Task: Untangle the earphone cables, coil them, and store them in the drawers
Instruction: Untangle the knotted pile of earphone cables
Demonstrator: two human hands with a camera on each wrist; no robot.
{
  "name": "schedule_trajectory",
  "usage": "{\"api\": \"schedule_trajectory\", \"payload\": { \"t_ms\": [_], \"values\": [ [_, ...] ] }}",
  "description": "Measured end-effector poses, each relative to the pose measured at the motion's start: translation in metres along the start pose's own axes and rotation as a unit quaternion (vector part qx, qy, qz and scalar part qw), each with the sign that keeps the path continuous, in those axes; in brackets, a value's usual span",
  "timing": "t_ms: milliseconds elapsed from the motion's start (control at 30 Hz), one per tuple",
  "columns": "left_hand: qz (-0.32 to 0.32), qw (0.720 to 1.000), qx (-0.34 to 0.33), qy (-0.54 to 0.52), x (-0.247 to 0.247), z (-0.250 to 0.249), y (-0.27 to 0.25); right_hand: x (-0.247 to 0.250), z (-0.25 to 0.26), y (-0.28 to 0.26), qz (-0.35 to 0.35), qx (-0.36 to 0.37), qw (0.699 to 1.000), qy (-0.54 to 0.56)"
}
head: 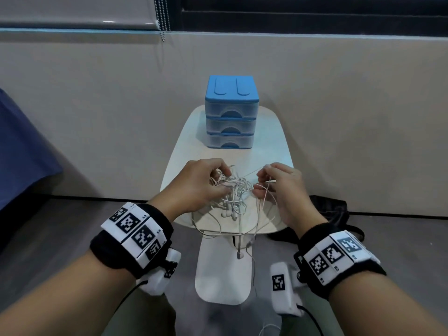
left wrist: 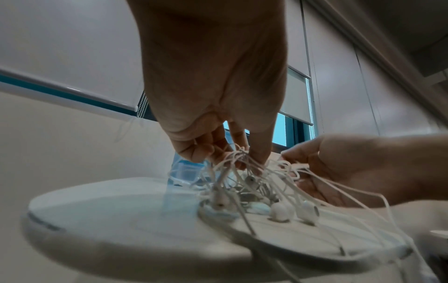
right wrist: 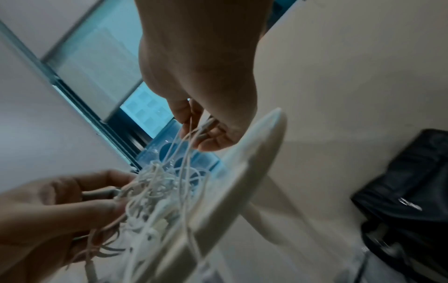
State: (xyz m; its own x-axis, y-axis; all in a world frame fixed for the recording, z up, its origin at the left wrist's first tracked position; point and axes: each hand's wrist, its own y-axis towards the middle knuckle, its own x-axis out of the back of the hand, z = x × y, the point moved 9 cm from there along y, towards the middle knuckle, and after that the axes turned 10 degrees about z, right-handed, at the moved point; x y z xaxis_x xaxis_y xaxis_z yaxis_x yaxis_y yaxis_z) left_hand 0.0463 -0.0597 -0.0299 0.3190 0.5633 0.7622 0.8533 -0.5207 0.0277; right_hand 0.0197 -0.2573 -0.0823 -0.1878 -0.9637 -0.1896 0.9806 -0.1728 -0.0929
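Observation:
A knot of white earphone cables (head: 234, 190) hangs just above the near end of a small white table (head: 271, 151), its earbuds (left wrist: 293, 210) touching the top. My left hand (head: 213, 180) grips the left side of the tangle (left wrist: 240, 159) with curled fingers. My right hand (head: 265, 183) pinches several strands (right wrist: 191, 134) on the right side. Loose cable ends (head: 240, 253) dangle over the table's front edge. A blue three-drawer unit (head: 231, 112) stands at the table's far end, all drawers closed.
A beige wall (head: 97, 105) runs close behind the table. A black bag (head: 332, 209) lies on the floor at the right, a blue cloth (head: 21, 151) at the left. The table's white base (head: 223, 275) sits between my knees.

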Motion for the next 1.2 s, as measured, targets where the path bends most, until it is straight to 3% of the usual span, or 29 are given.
{"api": "schedule_trajectory", "payload": {
  "t_ms": [267, 400, 467, 533, 633, 700, 933, 1100, 1200],
  "values": [
    [0.002, 1.0, -0.022, 0.019, 0.012, -0.012, 0.0, -0.001, 0.095, -0.015, -0.068, 0.205, 0.975, -0.045],
    [-0.011, 1.0, -0.015, 0.009, 0.023, -0.014, -0.001, 0.005, 0.116, -0.021, -0.106, 0.239, 0.964, -0.049],
    [-0.017, 1.0, -0.011, 0.005, 0.028, -0.017, -0.002, 0.009, 0.111, -0.019, -0.115, 0.221, 0.968, -0.041],
    [-0.017, 1.0, -0.008, -0.009, 0.03, -0.02, -0.004, 0.011, 0.093, -0.014, -0.1, 0.156, 0.982, -0.016],
    [-0.001, 1.0, 0.001, -0.013, 0.023, -0.019, -0.006, 0.004, 0.054, -0.01, -0.032, 0.025, 0.999, -0.024],
    [0.014, 1.0, 0.011, 0.012, 0.014, -0.017, -0.007, 0.001, 0.034, -0.012, 0.002, -0.022, 0.998, -0.065],
    [0.012, 0.995, 0.031, 0.091, 0.004, -0.02, -0.007, -0.011, 0.013, -0.02, 0.079, -0.073, 0.988, -0.108],
    [-0.019, 0.985, 0.076, 0.156, -0.004, -0.023, -0.002, -0.02, -0.009, -0.016, 0.09, -0.111, 0.985, -0.1],
    [-0.004, 0.987, 0.096, 0.128, -0.009, -0.013, -0.001, -0.023, -0.018, -0.016, 0.079, -0.076, 0.984, -0.137]
  ]
}}
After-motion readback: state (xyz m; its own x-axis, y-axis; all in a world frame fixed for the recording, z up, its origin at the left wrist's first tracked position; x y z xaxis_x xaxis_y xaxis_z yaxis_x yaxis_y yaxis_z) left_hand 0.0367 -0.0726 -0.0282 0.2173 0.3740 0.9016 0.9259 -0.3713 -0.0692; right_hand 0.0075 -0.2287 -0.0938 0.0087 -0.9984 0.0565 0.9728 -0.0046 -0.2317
